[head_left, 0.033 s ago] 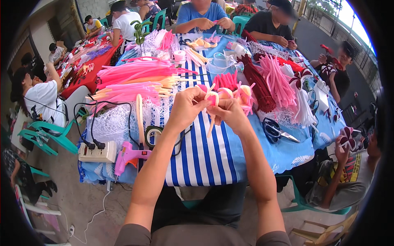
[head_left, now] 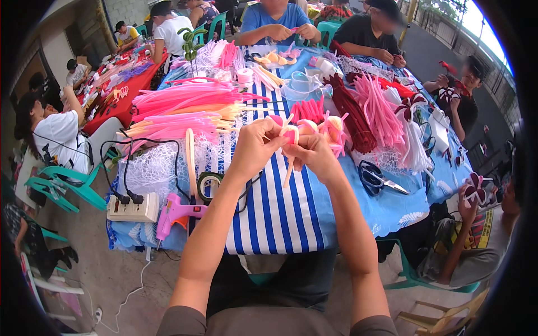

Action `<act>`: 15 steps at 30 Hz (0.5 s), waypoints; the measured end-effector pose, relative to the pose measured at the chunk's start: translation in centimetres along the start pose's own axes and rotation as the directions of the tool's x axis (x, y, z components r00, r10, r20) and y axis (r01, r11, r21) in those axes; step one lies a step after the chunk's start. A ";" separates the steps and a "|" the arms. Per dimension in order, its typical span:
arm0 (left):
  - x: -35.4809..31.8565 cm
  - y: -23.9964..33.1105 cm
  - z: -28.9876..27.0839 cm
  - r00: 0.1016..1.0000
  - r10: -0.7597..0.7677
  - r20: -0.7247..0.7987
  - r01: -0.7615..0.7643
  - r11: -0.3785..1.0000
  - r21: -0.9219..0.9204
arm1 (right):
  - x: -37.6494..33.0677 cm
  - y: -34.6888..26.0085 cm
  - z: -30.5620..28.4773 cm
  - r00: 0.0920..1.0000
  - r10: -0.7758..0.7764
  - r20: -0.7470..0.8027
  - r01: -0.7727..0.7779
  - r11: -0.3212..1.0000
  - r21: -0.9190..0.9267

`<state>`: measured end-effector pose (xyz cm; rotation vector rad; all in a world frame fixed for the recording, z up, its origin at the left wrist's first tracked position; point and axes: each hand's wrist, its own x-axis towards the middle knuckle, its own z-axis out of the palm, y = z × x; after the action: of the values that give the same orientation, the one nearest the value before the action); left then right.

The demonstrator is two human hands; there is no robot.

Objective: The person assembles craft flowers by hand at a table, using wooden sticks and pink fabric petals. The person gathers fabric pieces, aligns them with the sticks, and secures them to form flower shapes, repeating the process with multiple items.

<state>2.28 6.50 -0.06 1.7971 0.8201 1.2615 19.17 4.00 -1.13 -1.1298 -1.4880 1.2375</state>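
Observation:
My left hand (head_left: 255, 147) and my right hand (head_left: 309, 153) meet over the blue-and-white striped tablecloth (head_left: 280, 218). Together they pinch a small pink and cream craft flower (head_left: 291, 134) on a thin pale stem that hangs down between them. Just beyond the hands lie more pink and peach flower pieces (head_left: 332, 130). The fingers hide most of the flower's base.
A pink glue gun (head_left: 176, 214), a white power strip (head_left: 133, 208), a tape roll (head_left: 208, 185) and white netting lie at left. Scissors (head_left: 376, 178) lie at right. Piles of pink, peach and dark red stems (head_left: 185, 109) fill the table. Other people sit around it.

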 end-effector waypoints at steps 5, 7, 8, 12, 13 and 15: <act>-0.1 0.0 0.5 0.999 0.047 -0.026 -0.043 0.990 0.136 | -0.1 -0.4 0.1 0.998 0.051 -0.035 -0.050 0.998 0.023; -0.1 0.2 0.6 0.999 0.016 -0.039 -0.012 0.994 0.106 | -0.3 -0.6 0.0 0.997 0.066 -0.026 -0.065 0.997 0.036; -0.1 0.5 0.6 0.999 0.001 -0.045 0.003 0.996 0.092 | -0.3 -0.5 0.0 0.997 0.077 -0.010 -0.077 0.997 0.022; 0.2 0.8 -0.4 0.994 0.106 0.018 -0.107 0.989 0.097 | -0.2 -0.3 0.1 0.994 0.102 0.039 -0.102 0.995 0.001; 0.2 0.8 -0.5 0.995 0.096 0.022 -0.098 0.988 0.117 | -0.2 -0.2 0.2 0.994 0.102 0.048 -0.103 0.995 0.004; 0.2 1.3 -0.5 0.997 0.075 0.030 -0.078 0.986 0.150 | -0.2 -0.2 0.1 0.993 0.102 0.067 -0.102 0.995 0.004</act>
<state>1.90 6.12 1.27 1.9775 0.8598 1.2518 19.06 3.76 -0.99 -1.1819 -1.4892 1.3616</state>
